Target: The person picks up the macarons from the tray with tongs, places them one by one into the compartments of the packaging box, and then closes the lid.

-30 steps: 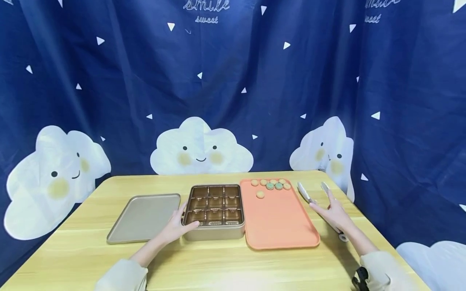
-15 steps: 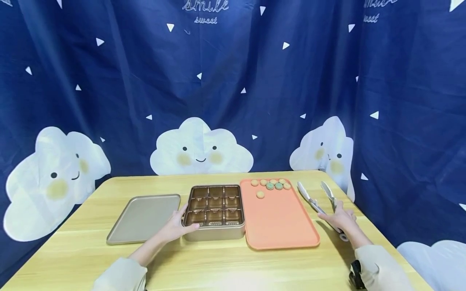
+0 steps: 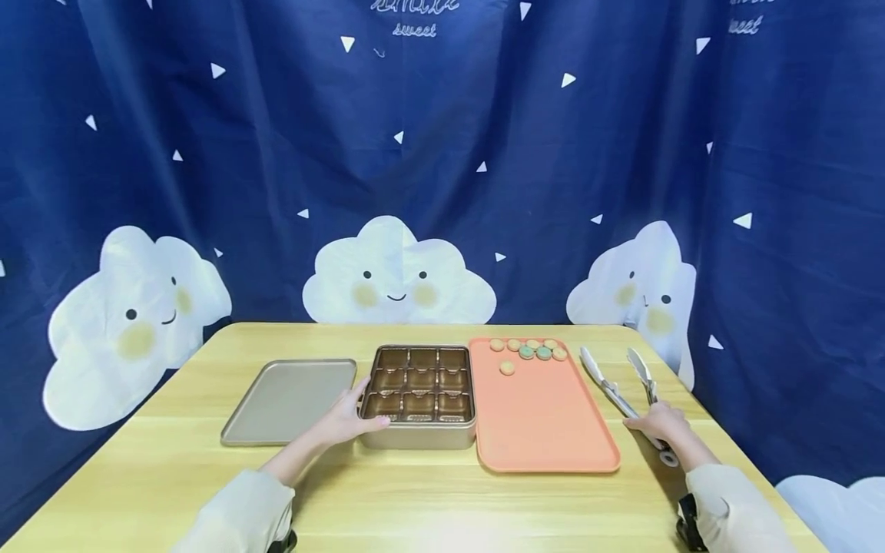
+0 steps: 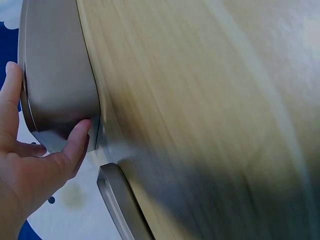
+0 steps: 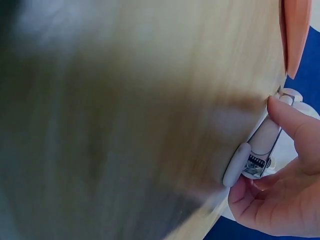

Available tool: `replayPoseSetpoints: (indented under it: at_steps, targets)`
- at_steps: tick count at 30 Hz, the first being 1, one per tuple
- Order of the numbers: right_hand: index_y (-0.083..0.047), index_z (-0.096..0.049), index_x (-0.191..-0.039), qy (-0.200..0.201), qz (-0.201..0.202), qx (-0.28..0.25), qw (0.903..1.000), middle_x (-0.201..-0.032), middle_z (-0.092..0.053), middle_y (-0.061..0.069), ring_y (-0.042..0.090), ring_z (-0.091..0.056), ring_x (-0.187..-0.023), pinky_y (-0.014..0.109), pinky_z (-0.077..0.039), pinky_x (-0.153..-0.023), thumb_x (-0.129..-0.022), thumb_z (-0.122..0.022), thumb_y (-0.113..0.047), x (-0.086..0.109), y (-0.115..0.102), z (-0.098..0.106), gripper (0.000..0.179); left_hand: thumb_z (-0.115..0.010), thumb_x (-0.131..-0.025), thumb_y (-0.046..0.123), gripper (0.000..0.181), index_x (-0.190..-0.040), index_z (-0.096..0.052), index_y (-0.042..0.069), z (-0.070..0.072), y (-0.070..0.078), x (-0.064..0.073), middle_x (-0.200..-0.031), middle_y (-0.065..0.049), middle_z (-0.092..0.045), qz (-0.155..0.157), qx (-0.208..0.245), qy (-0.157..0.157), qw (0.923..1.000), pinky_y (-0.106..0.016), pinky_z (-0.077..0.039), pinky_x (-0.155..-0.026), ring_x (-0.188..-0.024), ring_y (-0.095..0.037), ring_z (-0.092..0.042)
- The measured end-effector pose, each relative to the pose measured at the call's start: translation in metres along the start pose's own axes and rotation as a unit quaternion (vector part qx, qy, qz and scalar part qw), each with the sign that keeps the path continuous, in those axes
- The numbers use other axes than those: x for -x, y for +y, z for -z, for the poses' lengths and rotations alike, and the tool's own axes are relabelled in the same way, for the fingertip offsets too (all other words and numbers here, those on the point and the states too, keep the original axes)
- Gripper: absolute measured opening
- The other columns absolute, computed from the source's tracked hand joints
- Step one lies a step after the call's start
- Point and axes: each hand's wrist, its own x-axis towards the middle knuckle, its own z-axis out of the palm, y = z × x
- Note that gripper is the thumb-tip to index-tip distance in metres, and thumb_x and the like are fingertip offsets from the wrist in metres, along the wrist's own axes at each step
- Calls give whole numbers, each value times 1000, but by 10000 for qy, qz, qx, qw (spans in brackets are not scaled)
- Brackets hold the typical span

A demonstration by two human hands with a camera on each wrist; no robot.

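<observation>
In the head view, my left hand (image 3: 343,418) touches the near left corner of a square metal baking tin (image 3: 418,438). Its thumb lies along the front rim and its other fingers along the left wall. A brown insert (image 3: 420,379) with several square compartments sits in the tin. On the right, my right hand (image 3: 661,425) grips a pair of metal tongs (image 3: 611,389) near the hinge end, whose jaws stand spread apart. The right wrist view has the thumb on one side of the tongs (image 5: 265,137) and curled fingers on the other.
An orange tray (image 3: 546,422) adjoins the tin's right side. Small round cookies, beige (image 3: 507,369) and green (image 3: 544,353), lie toward its far end. Left of the tin lies a flat metal lid (image 3: 293,399). Behind the wooden table (image 3: 415,499) hangs a blue curtain (image 3: 429,153).
My right hand has moved down and toward me along the tongs, and its fingers have closed around them. The left hand stays at the tin's corner. The head view has turned slightly left.
</observation>
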Motion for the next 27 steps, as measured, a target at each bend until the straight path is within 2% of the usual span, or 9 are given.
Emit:
replayPoseSetpoints:
  at_steps: [4,6,12,14,19,23,27]
  targets:
    - [17,-49,-86,-68,50,-243,9997,-79,-51,26,35,-49,-74,39,-46,-63,-80,-62,-37,1,7,5,57,-78,-69,31,100,-144,-20,2,-1,3,-3,-129,-36,-33,83,62,-63,9999,-65,-23,-99,-120,-45,-34]
    - [16,-48,-83,-69,44,-493,9987,-74,-50,23,30,-49,-68,36,-45,-58,-80,-62,-37,2,10,8,55,-78,-68,33,102,-144,-18,1,-1,4,-4,-130,-39,-30,117,66,-108,9999,-66,-22,-99,-121,-48,-32]
    - [-4,-45,-62,-109,124,-1562,9876,-46,-41,-2,10,-39,-42,24,-34,-42,-83,-57,-25,1,17,9,33,-78,-69,34,104,-145,-16,1,1,6,-7,-136,-40,-22,247,110,-210,9994,-66,-19,-101,-126,-51,-24]
    - [-1,-43,-66,-14,253,-1743,9844,-44,-39,-4,8,-37,-40,23,-33,-40,-84,-56,-23,2,18,10,31,-78,-68,34,104,-144,-16,0,1,6,-7,-136,-41,-21,234,88,-225,9994,-66,-19,-100,-126,-51,-23]
    - [0,-38,-76,234,282,-1949,9801,-48,-35,-5,8,-33,-40,22,-30,-39,-84,-56,-25,2,15,11,32,-78,-68,33,104,-144,-16,-2,3,6,-6,-137,-41,-20,250,52,-253,9994,-66,-18,-101,-127,-52,-21]
    - [-3,-40,-75,407,275,-2076,9770,-48,-34,-5,8,-34,-40,24,-32,-38,-84,-59,-28,1,8,12,32,-79,-68,32,103,-143,-19,-2,3,5,-4,-134,-40,-26,254,7,-168,9995,-64,-22,-100,-123,-50,-29]
    - [-2,-41,-81,651,298,-2291,9708,-51,-35,-5,8,-36,-42,25,-34,-38,-85,-60,-34,-1,-1,15,38,-80,-66,31,103,-142,-21,-3,3,4,-2,-128,-38,-33,192,-19,-53,9998,-62,-27,-99,-116,-46,-38]
